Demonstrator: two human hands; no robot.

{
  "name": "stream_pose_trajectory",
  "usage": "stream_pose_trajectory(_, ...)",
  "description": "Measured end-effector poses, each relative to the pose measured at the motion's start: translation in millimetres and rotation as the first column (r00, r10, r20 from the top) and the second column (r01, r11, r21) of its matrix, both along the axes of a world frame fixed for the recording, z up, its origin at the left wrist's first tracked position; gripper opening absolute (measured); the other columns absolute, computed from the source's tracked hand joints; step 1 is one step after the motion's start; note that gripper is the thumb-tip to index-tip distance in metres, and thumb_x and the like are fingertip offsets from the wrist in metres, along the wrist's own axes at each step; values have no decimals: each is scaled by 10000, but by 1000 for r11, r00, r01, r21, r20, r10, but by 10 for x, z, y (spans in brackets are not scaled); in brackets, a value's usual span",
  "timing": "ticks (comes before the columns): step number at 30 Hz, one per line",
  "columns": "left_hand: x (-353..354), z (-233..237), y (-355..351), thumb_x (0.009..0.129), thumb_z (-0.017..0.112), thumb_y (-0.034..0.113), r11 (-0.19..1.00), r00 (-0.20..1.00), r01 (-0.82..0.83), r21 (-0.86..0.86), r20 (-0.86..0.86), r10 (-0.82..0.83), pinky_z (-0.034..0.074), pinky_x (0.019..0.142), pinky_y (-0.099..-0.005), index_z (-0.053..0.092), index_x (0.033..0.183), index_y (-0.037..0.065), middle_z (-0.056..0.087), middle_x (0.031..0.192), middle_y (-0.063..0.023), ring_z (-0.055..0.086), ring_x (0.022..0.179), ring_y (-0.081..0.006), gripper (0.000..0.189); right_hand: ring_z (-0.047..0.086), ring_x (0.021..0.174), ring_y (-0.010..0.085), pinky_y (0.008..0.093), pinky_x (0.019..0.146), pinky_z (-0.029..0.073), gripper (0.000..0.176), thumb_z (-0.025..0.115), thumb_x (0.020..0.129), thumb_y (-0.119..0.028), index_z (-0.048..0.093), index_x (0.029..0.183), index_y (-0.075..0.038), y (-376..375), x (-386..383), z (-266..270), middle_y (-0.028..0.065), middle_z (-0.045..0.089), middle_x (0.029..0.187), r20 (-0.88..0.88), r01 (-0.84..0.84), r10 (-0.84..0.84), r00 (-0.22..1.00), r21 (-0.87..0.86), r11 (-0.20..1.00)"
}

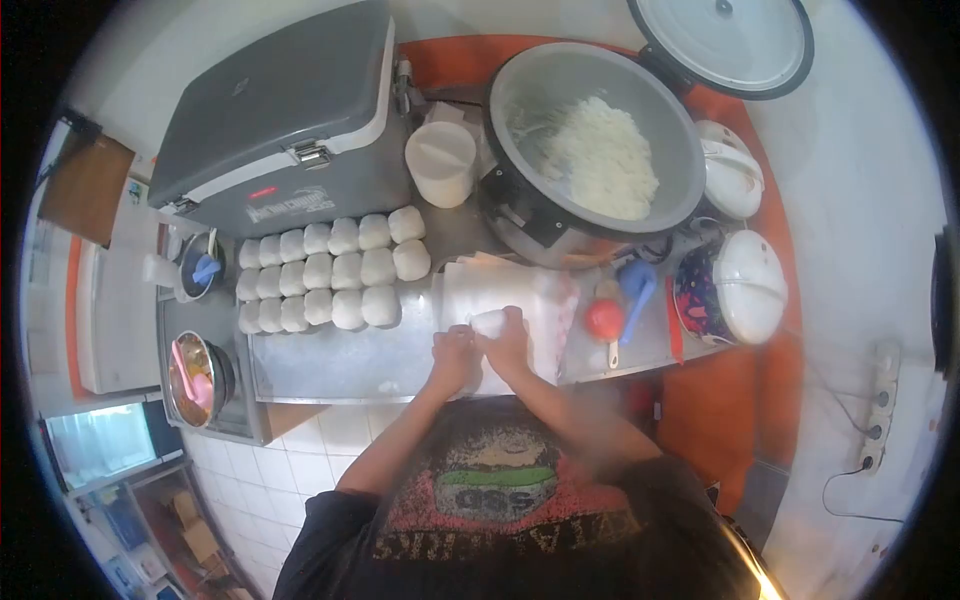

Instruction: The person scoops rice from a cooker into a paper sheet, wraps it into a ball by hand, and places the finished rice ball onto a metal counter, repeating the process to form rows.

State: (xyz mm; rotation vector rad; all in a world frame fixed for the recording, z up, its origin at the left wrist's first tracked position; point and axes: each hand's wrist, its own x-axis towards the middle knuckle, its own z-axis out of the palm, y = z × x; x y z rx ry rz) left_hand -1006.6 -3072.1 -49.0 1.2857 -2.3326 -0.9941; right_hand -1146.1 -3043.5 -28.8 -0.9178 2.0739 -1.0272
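Low over a stack of white paper sheets [540, 295], a small white packet [488, 323] sits between my hands. My right hand [507, 345] curls its fingers around the right side of it. From the left, my left hand [454, 357] presses in with bent fingers; its fingertips are partly hidden. Several rounded white packets [318, 270] stand in tight rows on the metal table [330, 370], left of the paper. Behind the sheets is a large cooker [520, 210] with white rice [605, 165] inside.
A grey cooler box [280, 130] and white container [440, 165] stand at the back. To the right lie a red scoop [603, 319], a blue scoop [637, 290] and a patterned lidded pot [735, 285]. Left are a food bowl [195, 380] and dark pot [200, 265].
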Motion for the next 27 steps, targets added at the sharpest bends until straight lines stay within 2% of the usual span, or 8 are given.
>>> stream_pose_trajectory(6,130,41,-156,991,540,142,881,855,-102,461,-413,315,381,1037,-343,582,1262,12,550,1260,-112,485,1206,-248,303,565,1125,245,359,928,471,800,831,679,-178,435,1358,-30,-268,22,436,180,551,1253,350,-97,154,924,-175,980)
stream_pose_trajectory(9,182,308,-293,1007,543,193,848,862,-36,528,-414,294,379,1039,-325,554,1303,0,510,1343,-101,492,1195,-202,353,552,1155,246,352,965,461,799,830,710,-165,424,1383,-20,-427,36,535,187,538,1291,498,-79,156,853,-172,982)
stream_pose_trajectory(12,150,526,-370,989,577,199,878,879,-218,426,-304,366,367,1056,-325,524,1353,-16,502,1346,-97,496,1182,-184,426,595,1066,246,351,892,505,758,863,704,-220,485,1328,-14,-655,79,509,161,599,1167,467,-55,141,873,-192,980)
stream_pose_trajectory(16,102,324,-306,959,617,151,694,664,-227,683,-413,624,446,952,-326,426,1438,-27,563,1226,-74,546,1088,-151,545,552,1159,271,383,930,491,846,813,784,-292,354,1435,-7,-800,309,363,189,504,1331,686,19,-24,727,16,1000)
stream_pose_trajectory(19,207,337,-330,936,626,115,595,380,-220,773,-494,782,482,852,-318,406,1450,-25,594,1165,-75,580,994,-145,576,501,1229,272,396,965,457,887,729,875,-341,211,1519,-18,-760,381,335,171,395,1475,784,-70,30,621,16,997)
stream_pose_trajectory(21,342,310,-391,912,629,107,403,131,-116,908,-388,912,484,762,-306,499,1341,1,615,1078,-76,589,907,-165,461,505,1221,268,376,945,462,898,702,890,-376,177,1542,-51,-708,317,245,154,376,1490,816,-105,62,574,-2,994)
stream_pose_trajectory(23,477,82,-480,900,644,126,236,-42,-28,971,-237,971,477,728,-300,540,1269,19,622,1047,-79,588,880,-175,399,527,1195,258,356,963,443,725,699,871,-298,354,1466,-71,-599,142,213,121,503,1366,638,-76,26,770,52,996)
stream_pose_trajectory(27,547,-637,-564,920,619,197,175,49,-133,976,-170,984,501,838,-393,528,1227,-31,611,1117,-83,612,985,-245,393,617,960,182,297,814,498,517,645,838,-11,511,1337,-42,-213,-624,-600,77,642,1132,52,115,-107,993,-214,970)
